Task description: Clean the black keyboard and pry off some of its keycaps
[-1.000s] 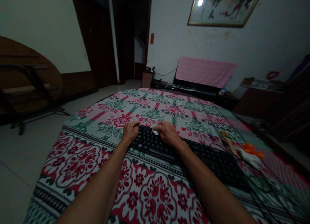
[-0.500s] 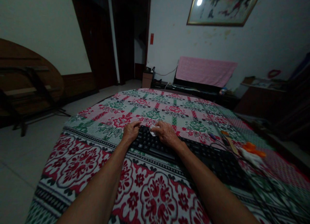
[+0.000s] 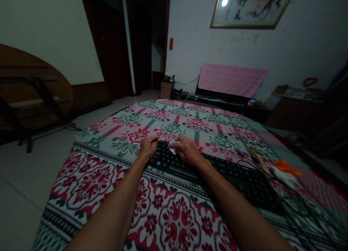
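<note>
A black computer keyboard (image 3: 244, 178) lies at a slant on the patterned cloth (image 3: 174, 128). My left hand (image 3: 148, 148) grips the keyboard's left end, with the thumb side along its edge. Over the keys near that end, my right hand (image 3: 187, 149) pinches a small white wipe (image 3: 173, 148), which looks like crumpled tissue or cloth. The wipe rests against the keys. My right forearm passes over the middle of the keyboard and hides part of it.
Right of the keyboard lie an orange item (image 3: 288, 167), a white crumpled cloth (image 3: 285, 178), a wooden-handled brush-like tool (image 3: 262, 162) and dark cables (image 3: 307, 207). A pink towel (image 3: 232, 80) covers something by the far wall. A folded round table (image 3: 32, 88) leans at left.
Both hands stay nearly in place, the right one still on the keys with the wipe. The whole view has shifted very slightly.
</note>
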Available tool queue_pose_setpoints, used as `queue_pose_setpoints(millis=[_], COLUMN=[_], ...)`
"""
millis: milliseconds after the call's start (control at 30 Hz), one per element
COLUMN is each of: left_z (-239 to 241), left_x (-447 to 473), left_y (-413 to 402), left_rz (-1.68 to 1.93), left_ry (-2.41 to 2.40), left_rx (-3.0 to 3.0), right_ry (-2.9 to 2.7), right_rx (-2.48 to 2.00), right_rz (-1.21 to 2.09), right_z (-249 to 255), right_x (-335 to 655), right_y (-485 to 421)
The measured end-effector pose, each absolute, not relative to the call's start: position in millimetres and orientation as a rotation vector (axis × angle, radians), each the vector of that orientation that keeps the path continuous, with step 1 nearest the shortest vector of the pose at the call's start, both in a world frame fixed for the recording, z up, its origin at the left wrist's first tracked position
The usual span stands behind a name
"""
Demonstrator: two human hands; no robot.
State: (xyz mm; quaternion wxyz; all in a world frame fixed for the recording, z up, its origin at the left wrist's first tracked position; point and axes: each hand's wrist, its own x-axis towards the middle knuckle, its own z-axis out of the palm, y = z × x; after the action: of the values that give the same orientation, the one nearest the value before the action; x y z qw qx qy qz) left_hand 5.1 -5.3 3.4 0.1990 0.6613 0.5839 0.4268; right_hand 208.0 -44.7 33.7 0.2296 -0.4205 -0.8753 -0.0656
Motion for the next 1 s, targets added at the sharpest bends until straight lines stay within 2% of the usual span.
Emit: queue_pose_setpoints(millis=[433, 700, 1000], left_z=[0.4, -1.8, 1.3], left_x=[4.0, 4.1, 4.1], left_y=[-3.3, -1.1, -3.4], left_rz=[1.188, 1.178, 1.183], left_ry=[1.621, 1.638, 1.62], left_rx=[1.861, 1.863, 1.87], right_ry=[-2.406, -2.487, -2.436], right_rx=[-1.233, -1.127, -1.244], right_rz=[-0.177, -0.224, -0.187], right_z=[34.5, 34.0, 40.0], right_x=[205.3, 198.7, 208.1], right_y=[-46.5, -47.4, -45.8])
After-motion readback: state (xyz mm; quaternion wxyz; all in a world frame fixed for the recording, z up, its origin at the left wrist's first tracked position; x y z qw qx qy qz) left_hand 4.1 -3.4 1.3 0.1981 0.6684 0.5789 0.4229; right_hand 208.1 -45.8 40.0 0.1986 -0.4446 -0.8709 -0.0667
